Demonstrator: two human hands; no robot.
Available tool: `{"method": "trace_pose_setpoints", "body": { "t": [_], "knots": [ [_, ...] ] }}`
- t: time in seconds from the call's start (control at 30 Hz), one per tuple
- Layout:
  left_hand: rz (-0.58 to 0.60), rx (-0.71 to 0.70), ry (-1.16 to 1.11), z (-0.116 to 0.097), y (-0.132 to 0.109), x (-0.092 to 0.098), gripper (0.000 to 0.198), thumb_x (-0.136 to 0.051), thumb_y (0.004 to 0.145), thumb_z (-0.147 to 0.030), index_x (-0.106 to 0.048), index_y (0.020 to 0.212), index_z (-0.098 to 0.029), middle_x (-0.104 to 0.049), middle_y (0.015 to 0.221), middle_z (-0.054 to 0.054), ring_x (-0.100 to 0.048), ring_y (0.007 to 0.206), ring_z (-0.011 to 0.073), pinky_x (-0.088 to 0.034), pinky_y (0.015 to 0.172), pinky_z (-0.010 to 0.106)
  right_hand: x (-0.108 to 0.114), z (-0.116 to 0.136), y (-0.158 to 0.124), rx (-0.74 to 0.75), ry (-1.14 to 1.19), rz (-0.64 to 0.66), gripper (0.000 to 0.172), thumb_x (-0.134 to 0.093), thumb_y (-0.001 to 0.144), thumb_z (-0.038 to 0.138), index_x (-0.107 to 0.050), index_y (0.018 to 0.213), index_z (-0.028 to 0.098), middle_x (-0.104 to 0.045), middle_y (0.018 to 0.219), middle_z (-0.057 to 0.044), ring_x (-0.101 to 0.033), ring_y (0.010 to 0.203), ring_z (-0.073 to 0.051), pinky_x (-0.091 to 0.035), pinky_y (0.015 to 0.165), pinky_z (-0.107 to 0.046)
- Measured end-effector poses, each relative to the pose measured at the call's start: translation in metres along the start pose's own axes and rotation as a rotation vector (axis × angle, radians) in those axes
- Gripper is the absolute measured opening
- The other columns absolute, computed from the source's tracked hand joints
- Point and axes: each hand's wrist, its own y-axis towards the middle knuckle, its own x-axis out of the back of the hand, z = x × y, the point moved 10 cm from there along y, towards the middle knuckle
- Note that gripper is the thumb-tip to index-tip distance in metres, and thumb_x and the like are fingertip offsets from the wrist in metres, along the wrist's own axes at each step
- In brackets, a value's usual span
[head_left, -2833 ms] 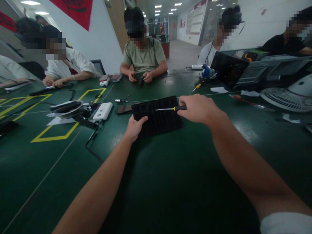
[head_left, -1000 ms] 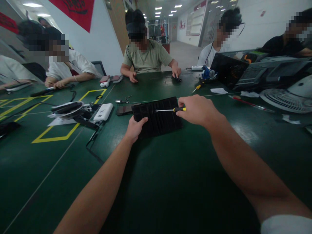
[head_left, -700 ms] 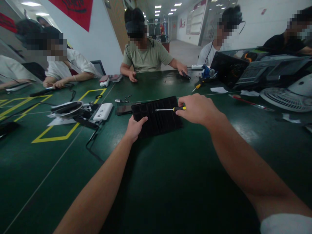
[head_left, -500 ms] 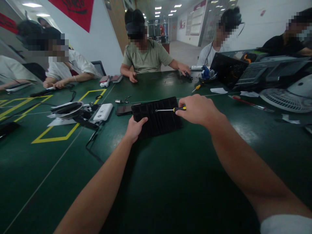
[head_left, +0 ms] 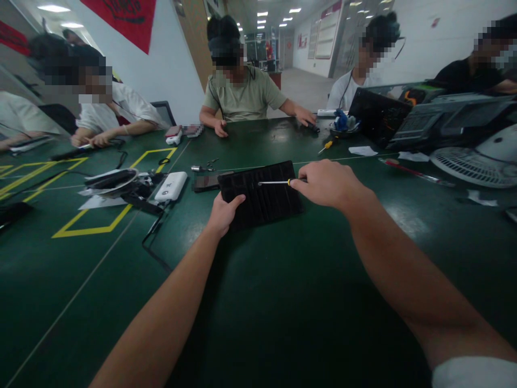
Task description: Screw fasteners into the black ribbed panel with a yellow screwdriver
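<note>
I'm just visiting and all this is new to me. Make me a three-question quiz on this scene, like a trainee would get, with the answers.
1. What does the right hand hold?
2. True or false: the left hand holds nothing.
3. In the picture, the white fan is: a) left of both hands, b) between them, c) right of both hands.

Key:
1. A screwdriver, its shaft pointing left.
2. False: it grips a black panel.
3. c
</note>
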Motion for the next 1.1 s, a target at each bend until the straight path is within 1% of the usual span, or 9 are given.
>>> {"method": "trace_pose_setpoints", "body": {
  "t": [0.17, 0.3, 0.43, 0.57, 0.67, 0.83, 1.1],
  "knots": [
    [0.000, -0.008, -0.001, -0.002, -0.001, 0.000, 0.043, -0.089, 0.074, -0.023, -0.073, 0.114, -0.020, -0.083, 0.116, 0.010, -0.079, 0.113, 0.0306, -0.061, 0.114, 0.058, -0.001, 0.002, 0.000, 0.017, 0.011, -0.032, 0.038, -0.060, 0.099, 0.053, -0.077, 0.116, 0.024, -0.080, 0.112, -0.015, -0.073, 0.104, -0.037, -0.052, 0.080, -0.046],
    [0.002, 0.005, 0.000, -0.001, -0.001, 0.000, 0.043, -0.089, 0.074, -0.022, -0.073, 0.114, -0.020, -0.083, 0.117, 0.009, -0.079, 0.112, 0.0304, -0.060, 0.115, 0.059, -0.001, 0.003, -0.001, 0.027, 0.002, -0.033, 0.033, -0.061, 0.097, 0.048, -0.075, 0.117, 0.025, -0.079, 0.111, -0.014, -0.072, 0.102, -0.035, -0.049, 0.078, -0.043],
    [-0.005, 0.019, 0.003, 0.000, -0.001, 0.000, 0.042, -0.089, 0.075, -0.021, -0.073, 0.114, -0.019, -0.082, 0.117, 0.010, -0.079, 0.110, 0.0300, -0.060, 0.114, 0.058, 0.005, 0.001, -0.003, 0.025, 0.029, -0.027, 0.034, -0.062, 0.096, 0.049, -0.078, 0.115, 0.025, -0.080, 0.106, -0.014, -0.072, 0.098, -0.034, -0.049, 0.077, -0.042],
    [-0.004, 0.021, 0.007, 0.000, -0.001, 0.000, 0.041, -0.088, 0.076, -0.021, -0.072, 0.114, -0.020, -0.082, 0.117, 0.010, -0.079, 0.113, 0.0309, -0.061, 0.113, 0.057, 0.012, 0.001, -0.004, 0.043, 0.052, -0.039, 0.040, -0.061, 0.098, 0.054, -0.082, 0.115, 0.024, -0.081, 0.106, -0.015, -0.073, 0.099, -0.034, -0.050, 0.078, -0.042],
    [0.005, 0.013, 0.015, -0.001, 0.000, -0.001, 0.042, -0.089, 0.075, -0.021, -0.072, 0.113, -0.020, -0.082, 0.116, 0.010, -0.079, 0.115, 0.0317, -0.061, 0.113, 0.058, 0.012, 0.001, -0.003, 0.048, 0.035, -0.023, 0.042, -0.059, 0.101, 0.055, -0.084, 0.112, 0.023, -0.082, 0.107, -0.016, -0.074, 0.100, -0.034, -0.051, 0.078, -0.042],
    [0.000, 0.016, 0.005, 0.003, 0.002, 0.001, 0.042, -0.089, 0.076, -0.021, -0.073, 0.116, -0.020, -0.082, 0.116, 0.010, -0.080, 0.112, 0.0309, -0.062, 0.112, 0.057, 0.011, 0.001, -0.003, 0.047, 0.040, -0.005, 0.043, -0.056, 0.103, 0.052, -0.086, 0.111, 0.021, -0.082, 0.107, -0.017, -0.074, 0.100, -0.035, -0.050, 0.078, -0.043],
    [-0.016, 0.022, 0.004, 0.003, 0.002, 0.002, 0.043, -0.090, 0.076, -0.020, -0.073, 0.115, -0.020, -0.083, 0.116, 0.009, -0.080, 0.111, 0.0299, -0.062, 0.113, 0.058, 0.010, 0.003, -0.003, 0.052, 0.046, 0.009, 0.043, -0.057, 0.102, 0.050, -0.086, 0.108, 0.020, -0.082, 0.103, -0.016, -0.074, 0.096, -0.034, -0.051, 0.077, -0.043]
  ]
}}
